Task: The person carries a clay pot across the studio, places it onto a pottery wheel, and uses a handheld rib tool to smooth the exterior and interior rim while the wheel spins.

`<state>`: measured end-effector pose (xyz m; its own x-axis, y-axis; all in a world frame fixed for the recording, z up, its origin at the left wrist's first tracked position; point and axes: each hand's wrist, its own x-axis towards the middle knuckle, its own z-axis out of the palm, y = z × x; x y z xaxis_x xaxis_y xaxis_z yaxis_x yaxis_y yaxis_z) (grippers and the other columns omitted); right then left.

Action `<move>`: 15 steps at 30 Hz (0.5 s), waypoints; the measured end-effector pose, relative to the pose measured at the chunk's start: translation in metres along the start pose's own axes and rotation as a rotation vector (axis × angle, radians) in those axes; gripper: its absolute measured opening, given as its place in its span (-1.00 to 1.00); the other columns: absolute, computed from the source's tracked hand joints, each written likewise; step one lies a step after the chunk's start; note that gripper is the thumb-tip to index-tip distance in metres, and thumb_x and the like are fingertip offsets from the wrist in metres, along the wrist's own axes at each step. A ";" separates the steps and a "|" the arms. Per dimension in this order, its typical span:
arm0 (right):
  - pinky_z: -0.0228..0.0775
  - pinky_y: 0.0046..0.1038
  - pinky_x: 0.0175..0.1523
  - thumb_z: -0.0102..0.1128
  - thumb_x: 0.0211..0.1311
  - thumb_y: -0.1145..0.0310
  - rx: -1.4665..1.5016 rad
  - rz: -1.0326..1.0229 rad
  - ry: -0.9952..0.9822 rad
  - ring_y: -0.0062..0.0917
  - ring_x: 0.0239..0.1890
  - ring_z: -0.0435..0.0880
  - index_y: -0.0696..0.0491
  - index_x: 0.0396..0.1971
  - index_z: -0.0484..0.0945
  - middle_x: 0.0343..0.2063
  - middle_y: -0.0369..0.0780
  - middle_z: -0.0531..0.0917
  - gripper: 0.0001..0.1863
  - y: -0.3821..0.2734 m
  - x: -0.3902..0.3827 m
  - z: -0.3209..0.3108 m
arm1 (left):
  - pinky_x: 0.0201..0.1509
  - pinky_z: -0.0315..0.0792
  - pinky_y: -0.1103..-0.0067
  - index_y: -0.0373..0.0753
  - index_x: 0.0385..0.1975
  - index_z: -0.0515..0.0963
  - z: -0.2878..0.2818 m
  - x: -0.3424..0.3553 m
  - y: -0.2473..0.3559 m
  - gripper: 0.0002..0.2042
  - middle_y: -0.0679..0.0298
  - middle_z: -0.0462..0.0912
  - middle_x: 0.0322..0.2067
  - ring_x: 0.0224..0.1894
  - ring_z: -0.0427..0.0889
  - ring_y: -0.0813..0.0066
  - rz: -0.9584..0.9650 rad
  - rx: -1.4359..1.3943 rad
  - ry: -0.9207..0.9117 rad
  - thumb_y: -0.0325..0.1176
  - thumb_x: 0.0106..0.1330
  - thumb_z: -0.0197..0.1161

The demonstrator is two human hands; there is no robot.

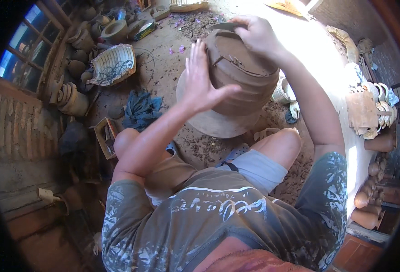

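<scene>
Pressing clay pot (pixel 243 79): left hand (pixel 200 84) flat, fingers spread; right hand (pixel 256 34) fingers curled over rim, tips hidden.

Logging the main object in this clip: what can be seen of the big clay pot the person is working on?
The clay pot is a large, brown, rounded vessel of wet-looking clay with ridged bands and an uneven upper edge. It stands upright on a round disc over a crumb-strewn dirt floor. The left hand lies flat, fingers spread, against its left wall; the right hand is at the top rim, pressing a thin flat piece there.
</scene>
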<state>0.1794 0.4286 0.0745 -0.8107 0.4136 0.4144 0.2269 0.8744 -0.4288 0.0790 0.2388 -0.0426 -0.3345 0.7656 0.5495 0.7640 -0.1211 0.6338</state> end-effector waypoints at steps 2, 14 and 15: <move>0.52 -0.41 0.11 0.14 0.31 0.43 -0.027 -0.007 -0.055 -0.44 -0.09 0.76 0.13 0.03 0.67 -0.13 -0.11 0.79 -0.67 0.012 0.016 0.012 | 0.63 -0.17 0.13 -0.50 0.53 -0.20 0.011 -0.006 0.015 0.40 -0.29 -0.13 0.54 0.61 -0.16 -0.18 -0.053 0.126 -0.004 0.42 -0.04 0.47; 0.48 -0.39 0.10 0.21 0.31 0.48 0.106 -0.196 -0.394 -0.38 -0.10 0.68 0.12 -0.13 0.67 -0.22 -0.16 0.70 -0.82 -0.024 -0.042 -0.028 | 0.63 -0.11 0.14 -0.45 0.54 -0.12 -0.003 0.034 -0.049 0.41 -0.24 -0.05 0.53 0.59 -0.06 -0.15 0.122 -0.128 -0.115 0.39 -0.15 0.55; 0.46 -0.42 0.12 0.20 0.31 0.51 0.107 -0.193 -0.436 -0.44 -0.10 0.66 0.13 -0.15 0.66 -0.23 -0.18 0.69 -0.84 -0.024 -0.047 -0.035 | 0.63 -0.11 0.14 -0.46 0.53 -0.09 -0.007 0.035 -0.051 0.41 -0.25 -0.06 0.53 0.59 -0.08 -0.17 0.127 -0.132 -0.124 0.41 -0.16 0.54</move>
<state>0.2309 0.3975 0.0933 -0.9883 0.0812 0.1294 0.0116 0.8844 -0.4667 0.0243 0.2679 -0.0518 -0.1634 0.8094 0.5640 0.7140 -0.2975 0.6338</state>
